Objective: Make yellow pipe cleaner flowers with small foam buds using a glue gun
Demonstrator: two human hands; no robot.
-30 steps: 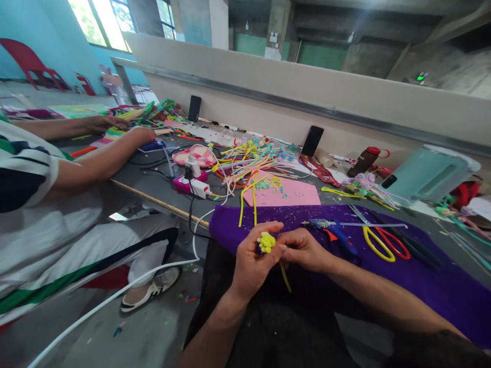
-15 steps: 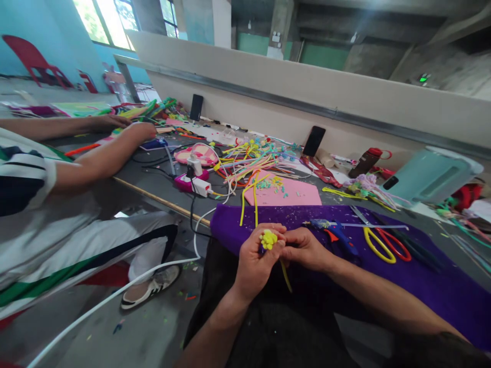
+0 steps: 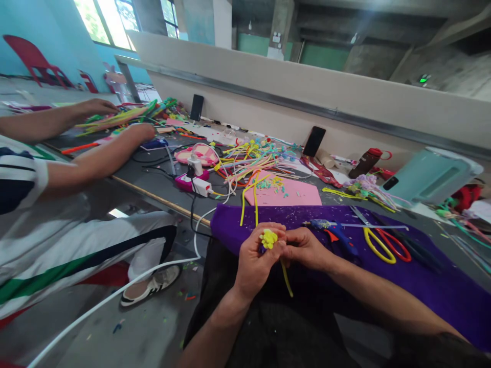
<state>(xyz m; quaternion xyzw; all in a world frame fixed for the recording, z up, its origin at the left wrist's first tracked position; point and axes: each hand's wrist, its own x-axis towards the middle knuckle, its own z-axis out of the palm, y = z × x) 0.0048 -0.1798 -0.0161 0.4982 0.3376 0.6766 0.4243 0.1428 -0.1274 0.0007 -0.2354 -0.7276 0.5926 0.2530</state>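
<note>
A small yellow flower of fuzzy pipe cleaner [image 3: 268, 238] is pinched in my left hand [image 3: 253, 258], its bloom facing up at me. My right hand [image 3: 307, 249] meets it from the right, thumb and fingertips pressed together at the flower's side. From beneath the hands a yellow pipe-cleaner stem [image 3: 286, 278] hangs down over my dark lap. Just beyond, two yellow pipe cleaners [image 3: 255, 199] reach over the near edge of a pink sheet [image 3: 303, 194]. Right of my hands, a blue glue gun [image 3: 343, 240] rests on purple cloth [image 3: 230, 220].
Scissors with yellow and red handles [image 3: 378, 245] lie on the cloth. Behind are heaped pipe cleaners [image 3: 249, 163], a power strip [image 3: 192, 180], a phone [image 3: 313, 141], a bottle [image 3: 366, 162] and a teal box [image 3: 437, 176]. A white cable [image 3: 126, 286] crosses at left, near a co-worker's arm [image 3: 103, 158].
My hands and the flower stay nearly still; the hanging stem has shifted slightly. At left, the co-worker's far hand has moved left and away from the near one, beside green and yellow strands.
</note>
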